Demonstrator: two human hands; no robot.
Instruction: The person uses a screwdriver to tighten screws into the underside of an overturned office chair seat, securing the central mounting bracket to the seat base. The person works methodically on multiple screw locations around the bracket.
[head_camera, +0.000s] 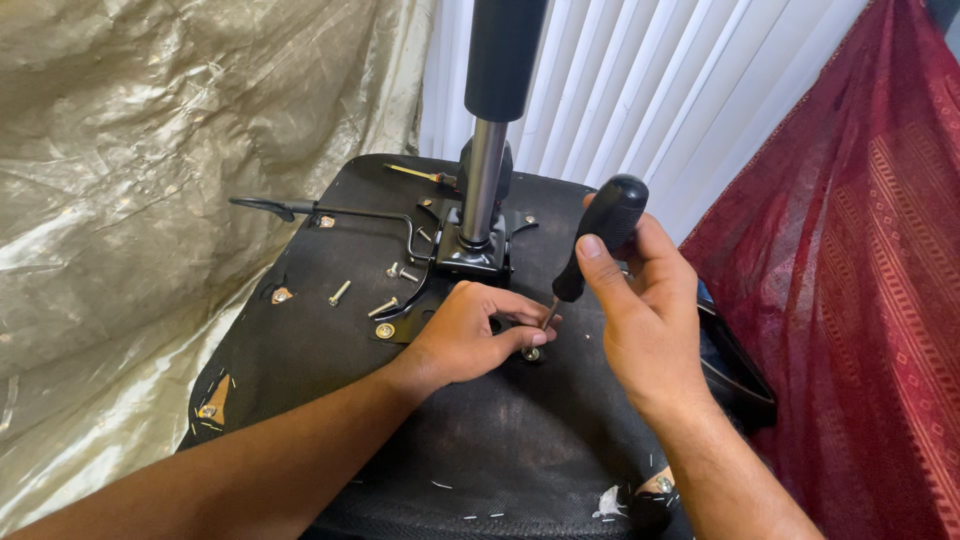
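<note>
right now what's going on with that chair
A person works on the underside of an upturned chair seat. The right hand holds a black-handled screwdriver, tip down at a bolt. The left hand steadies the tip there. Loose bolts lie on the seat beside the metal bracket.

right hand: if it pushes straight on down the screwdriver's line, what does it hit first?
The right hand drives the screwdriver down-left; its tip sits at the bolt on the black seat underside, steadied by the left hand. It probably meets that bolt first; depth is unclear.
</note>
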